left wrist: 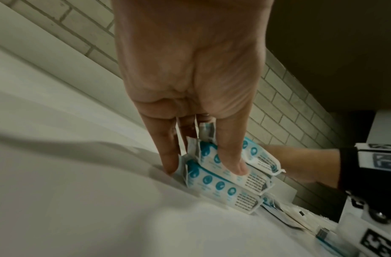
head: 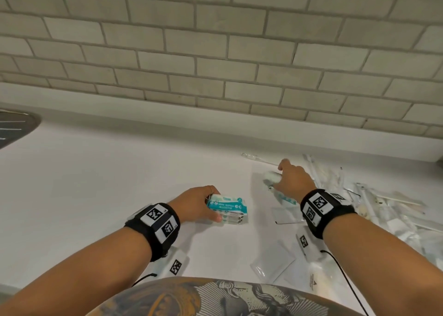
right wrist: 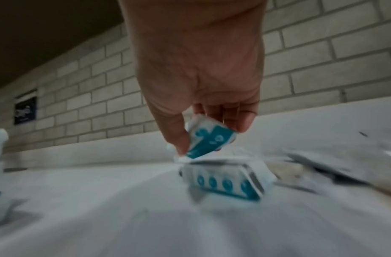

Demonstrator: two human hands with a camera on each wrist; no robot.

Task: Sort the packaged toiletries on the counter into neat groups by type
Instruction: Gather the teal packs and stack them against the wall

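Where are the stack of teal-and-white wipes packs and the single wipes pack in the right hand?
stack of teal-and-white wipes packs (head: 226, 208), head view, printed top face.
single teal-and-white wipes pack (right wrist: 209, 141), right wrist view, teal front face.

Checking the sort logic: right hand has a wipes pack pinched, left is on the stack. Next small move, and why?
Probably carry the pinched wipes pack over to the stack of wipes packs that the left hand steadies. The right hand holds it tilted above the counter, and another matching pack lies just below.
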